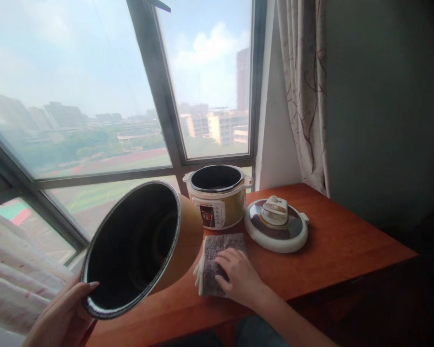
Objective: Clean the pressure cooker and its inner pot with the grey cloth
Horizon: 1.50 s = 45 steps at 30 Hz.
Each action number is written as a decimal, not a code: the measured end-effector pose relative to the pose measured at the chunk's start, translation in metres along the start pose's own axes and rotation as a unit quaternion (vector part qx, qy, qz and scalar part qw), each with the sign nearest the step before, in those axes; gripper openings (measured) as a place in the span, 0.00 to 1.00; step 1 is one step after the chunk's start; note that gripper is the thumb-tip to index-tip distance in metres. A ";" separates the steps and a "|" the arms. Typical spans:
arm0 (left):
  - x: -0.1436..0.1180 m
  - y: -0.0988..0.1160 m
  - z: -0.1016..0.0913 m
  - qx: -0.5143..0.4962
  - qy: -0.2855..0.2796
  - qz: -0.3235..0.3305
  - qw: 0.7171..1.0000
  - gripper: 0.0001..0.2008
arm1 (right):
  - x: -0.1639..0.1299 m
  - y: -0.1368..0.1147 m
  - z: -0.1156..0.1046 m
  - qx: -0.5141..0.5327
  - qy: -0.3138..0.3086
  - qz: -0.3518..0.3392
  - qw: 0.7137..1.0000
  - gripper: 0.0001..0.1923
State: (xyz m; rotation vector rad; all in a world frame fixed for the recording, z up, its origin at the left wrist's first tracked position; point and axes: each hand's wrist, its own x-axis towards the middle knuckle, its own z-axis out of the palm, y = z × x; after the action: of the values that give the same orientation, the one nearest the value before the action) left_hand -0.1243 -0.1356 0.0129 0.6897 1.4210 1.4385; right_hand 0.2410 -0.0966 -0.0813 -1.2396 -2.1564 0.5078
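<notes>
I have the inner pot (141, 246) up off the table (347, 241), tilted so its mouth faces me. It hangs at the table's left end, partly out past the edge, in front of the window (94, 96). My left hand (63, 318) grips it at the lower rim, thumb curled over the lip and the fingers hidden behind the wall. The inside is dark, and I see nothing in it.

My right hand (238, 277) rests flat on a folded grey cloth (217, 262) lying on the table just right of the pot; the fingers are loosely bent and pressed on the cloth, not closed around it. The cloth's left edge sits close under the pot's side.

Behind the cloth stands the cooker (219, 197), pushed up near the window frame, with its lid off. Its well is dark, and I cannot tell whether anything is in it. The lid (277, 226) lies flat on the table just right of the cooker, handle up, close to it but apart.

To the right of the lid the tabletop is bare wood out to the right corner and the near edge. A curtain (304, 96) hangs behind the far right corner, and a pale patterned fabric (18, 270) lies below the window at left, near my left hand.
</notes>
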 end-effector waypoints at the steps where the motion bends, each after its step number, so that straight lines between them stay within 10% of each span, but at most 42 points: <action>1: -0.003 0.005 0.007 0.001 0.009 0.013 1.000 0.52 | -0.002 0.000 0.007 -0.006 -0.031 -0.006 0.999 0.20; 5: -0.022 0.022 0.040 0.007 0.008 0.032 0.999 0.44 | 0.005 0.006 -0.003 0.077 -0.006 0.003 0.997 0.17; 12: -0.031 0.036 0.095 -0.004 -0.059 0.079 0.995 0.35 | 0.055 -0.052 -0.146 0.296 0.208 -0.001 0.932 0.24; 18: -0.019 0.075 0.159 0.018 -0.121 0.157 0.980 0.28 | 0.100 -0.097 -0.219 0.145 0.238 -0.085 0.957 0.24; 25: 0.037 0.141 0.231 0.077 -0.187 0.221 0.954 0.21 | 0.182 -0.057 -0.264 0.103 0.295 -0.020 0.950 0.17; 32: 0.097 0.157 0.276 0.144 -0.223 0.209 0.941 0.14 | 0.235 -0.008 -0.258 0.107 0.288 0.106 0.946 0.09; 45: 0.145 0.112 0.286 0.226 -0.178 0.175 0.942 0.15 | 0.244 0.055 -0.209 0.050 0.238 0.180 0.953 0.07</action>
State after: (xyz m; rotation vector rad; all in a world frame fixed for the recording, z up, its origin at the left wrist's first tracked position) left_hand 0.0510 0.1294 0.1339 1.4796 1.3915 1.1633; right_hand 0.3194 0.1496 0.1172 -1.5257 -1.4962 0.4051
